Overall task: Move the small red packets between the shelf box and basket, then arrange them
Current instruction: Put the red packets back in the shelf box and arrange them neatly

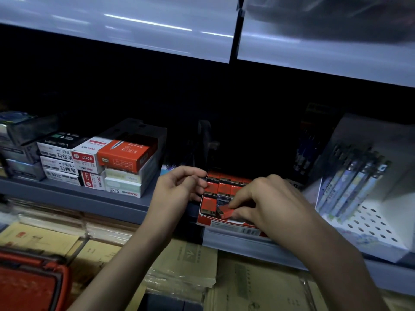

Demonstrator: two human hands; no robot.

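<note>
Right hand [267,205] pinches 1 red packet [226,213]; shelf box [212,222] right side hidden.

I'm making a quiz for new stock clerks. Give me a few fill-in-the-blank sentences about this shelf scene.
The packet pinched by the right hand is ___.
The basket is at the view's lower ___.
The pens stand to the ___ of the shelf box.
Missing words: red; left; right.

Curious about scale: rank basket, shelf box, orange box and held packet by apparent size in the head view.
1. Basket and shelf box: alike; basket is cropped and nearer.
2. Orange box.
3. Packet, pinched by right hand.
</note>
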